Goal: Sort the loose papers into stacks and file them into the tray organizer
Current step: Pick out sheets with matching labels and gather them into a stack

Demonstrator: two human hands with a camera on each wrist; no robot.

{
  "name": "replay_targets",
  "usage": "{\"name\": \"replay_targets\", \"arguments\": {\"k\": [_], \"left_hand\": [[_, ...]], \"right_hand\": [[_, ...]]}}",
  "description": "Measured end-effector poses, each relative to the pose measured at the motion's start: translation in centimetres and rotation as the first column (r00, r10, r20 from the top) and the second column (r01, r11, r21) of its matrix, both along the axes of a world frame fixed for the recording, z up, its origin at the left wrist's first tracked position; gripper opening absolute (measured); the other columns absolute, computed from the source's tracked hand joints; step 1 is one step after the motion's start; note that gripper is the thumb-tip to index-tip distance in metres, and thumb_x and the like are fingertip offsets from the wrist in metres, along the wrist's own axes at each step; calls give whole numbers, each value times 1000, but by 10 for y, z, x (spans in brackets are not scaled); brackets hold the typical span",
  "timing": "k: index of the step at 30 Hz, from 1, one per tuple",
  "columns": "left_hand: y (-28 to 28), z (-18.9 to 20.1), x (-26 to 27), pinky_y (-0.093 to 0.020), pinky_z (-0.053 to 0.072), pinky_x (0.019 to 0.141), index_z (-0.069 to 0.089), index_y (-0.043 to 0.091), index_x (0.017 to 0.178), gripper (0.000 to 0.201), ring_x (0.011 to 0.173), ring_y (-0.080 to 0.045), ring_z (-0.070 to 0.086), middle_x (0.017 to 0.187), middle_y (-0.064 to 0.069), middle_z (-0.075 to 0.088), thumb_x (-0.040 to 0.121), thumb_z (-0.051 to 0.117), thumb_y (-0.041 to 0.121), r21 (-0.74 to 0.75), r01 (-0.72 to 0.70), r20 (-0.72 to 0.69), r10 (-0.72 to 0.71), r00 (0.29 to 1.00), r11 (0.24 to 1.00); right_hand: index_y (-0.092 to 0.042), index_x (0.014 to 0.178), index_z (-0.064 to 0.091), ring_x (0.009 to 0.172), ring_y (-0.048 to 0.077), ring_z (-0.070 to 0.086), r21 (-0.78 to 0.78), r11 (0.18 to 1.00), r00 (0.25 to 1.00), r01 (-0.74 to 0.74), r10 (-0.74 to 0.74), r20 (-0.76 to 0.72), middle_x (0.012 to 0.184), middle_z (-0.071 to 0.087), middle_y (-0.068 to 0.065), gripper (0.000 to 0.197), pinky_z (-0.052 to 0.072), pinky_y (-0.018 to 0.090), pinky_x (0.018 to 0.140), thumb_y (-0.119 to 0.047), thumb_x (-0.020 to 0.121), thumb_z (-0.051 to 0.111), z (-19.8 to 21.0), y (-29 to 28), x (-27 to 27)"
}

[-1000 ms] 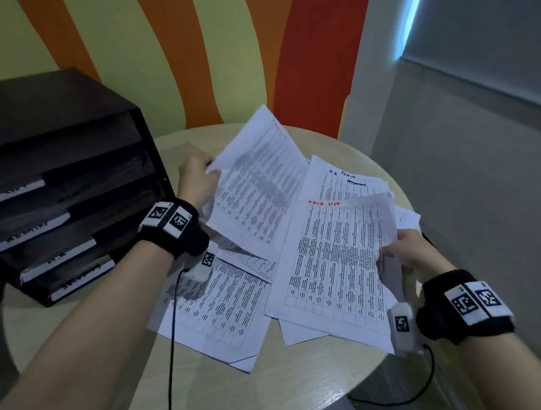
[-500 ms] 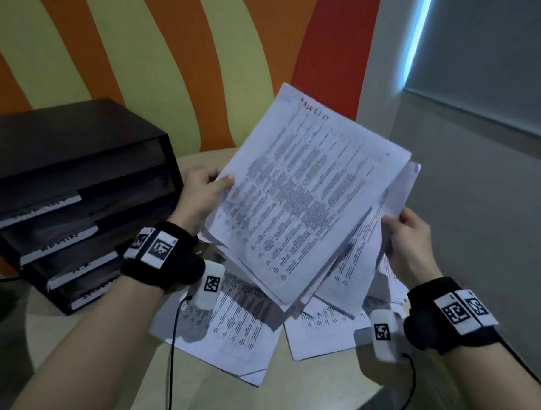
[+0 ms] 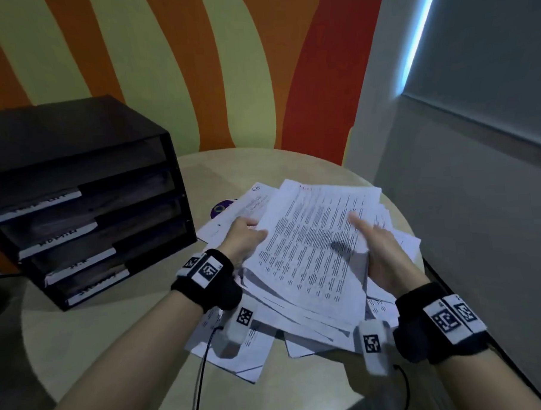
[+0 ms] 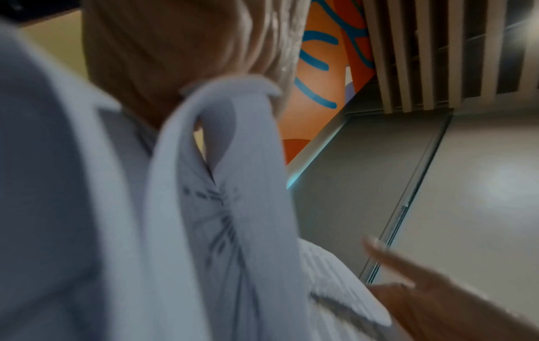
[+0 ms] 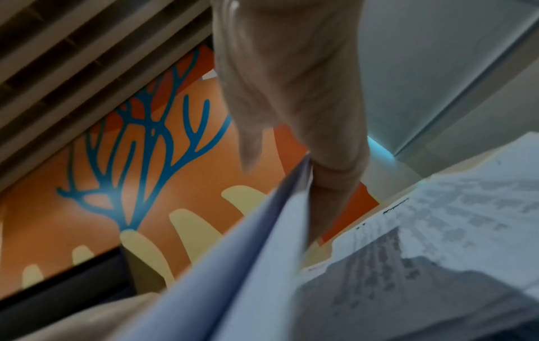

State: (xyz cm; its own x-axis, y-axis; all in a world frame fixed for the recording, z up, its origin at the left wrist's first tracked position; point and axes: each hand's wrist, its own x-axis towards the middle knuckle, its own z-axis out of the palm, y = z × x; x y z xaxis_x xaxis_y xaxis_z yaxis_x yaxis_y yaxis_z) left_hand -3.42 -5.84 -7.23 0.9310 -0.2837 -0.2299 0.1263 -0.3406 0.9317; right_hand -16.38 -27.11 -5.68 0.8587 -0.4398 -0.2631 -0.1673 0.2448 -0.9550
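Left hand (image 3: pixel 244 237) grips the left edge of a thick bundle of white printed paper sheets (image 3: pixel 311 252); right hand (image 3: pixel 383 255) clamps its right edge, forefinger extended on top. Black four-tier tray organizer (image 3: pixel 86 200) stands left of the left hand.

Table: round, pale wood-grain top (image 3: pixel 120 351), set against a striped wall.
Left side: black tray organizer (image 3: pixel 86 194) stood on it, labelled shelves facing out.
Middle: loose papers (image 3: pixel 238 355) lay spread in overlapping sheets.
Far side: a purple disc (image 3: pixel 219 207) peeked from under the papers.
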Motion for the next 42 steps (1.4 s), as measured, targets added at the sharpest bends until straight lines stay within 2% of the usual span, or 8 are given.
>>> {"name": "replay_targets", "arguments": {"k": [5,15,19,24,30,34,38,42], "left_hand": [[6,-23,15,-39,52,95,45,5,132,59,100,-26,60,110,-14,60,83,76,12,145,118,-85,-106,991,982],[19,-26,54,-44,47,93,44,3,123,78,114,-32,52,123,-15,52,71,81,49,821,35,197,-340,919,570],[14,-26,53,-35,46,70,47,9,82,29,90,-29,58,103,-12,60,84,71,25,810,-42,316,-376,871,584],[12,-23,58,-33,45,72,59,1,101,13,96,-35,60,106,-18,61,95,50,8,679,-82,409,-283,868,730],[42,22,74,-35,40,62,60,-6,91,16,68,-26,51,74,-15,53,94,50,6,128,-322,568,197,799,938],[58,50,67,-37,53,82,62,5,117,23,93,-24,64,106,-9,64,96,54,5,-289,-235,349,330,877,928],[49,46,50,-34,54,78,57,-5,124,30,97,-26,63,117,-14,64,96,56,4,-196,-158,148,189,971,968],[30,16,32,-42,53,87,57,-7,121,29,97,-30,63,109,-17,65,94,57,2,27,-23,5,23,1000,999]], "right_hand": [[-8,67,39,51,19,41,-439,898,949,-35,-108,-297,61,41,5,35,33,17,42,18,81,57,-28,-19,-11],[4,79,59,59,22,46,-571,821,897,6,-257,-360,76,55,16,17,32,27,53,10,86,45,-43,-59,-27],[3,84,58,58,21,45,-575,818,888,-12,-255,-383,73,53,13,16,32,24,50,9,89,44,-43,-59,-24],[2,85,57,57,21,43,-576,817,885,-25,-250,-393,71,51,12,15,30,24,49,8,90,44,-46,-62,-22],[3,86,60,60,20,50,-526,851,899,-14,-219,-379,75,57,12,16,35,23,49,12,89,47,-41,-60,-26],[0,94,62,76,30,58,-439,897,931,41,-194,-310,89,64,16,19,46,26,54,14,89,49,-37,-60,-26],[-8,110,63,107,37,61,-292,951,966,99,-162,-200,114,66,15,28,50,52,93,10,91,51,-34,-54,-22],[-15,113,63,96,21,67,-151,987,997,61,-67,-35,108,69,0,30,55,41,79,5,96,48,-22,-47,-21]]}}
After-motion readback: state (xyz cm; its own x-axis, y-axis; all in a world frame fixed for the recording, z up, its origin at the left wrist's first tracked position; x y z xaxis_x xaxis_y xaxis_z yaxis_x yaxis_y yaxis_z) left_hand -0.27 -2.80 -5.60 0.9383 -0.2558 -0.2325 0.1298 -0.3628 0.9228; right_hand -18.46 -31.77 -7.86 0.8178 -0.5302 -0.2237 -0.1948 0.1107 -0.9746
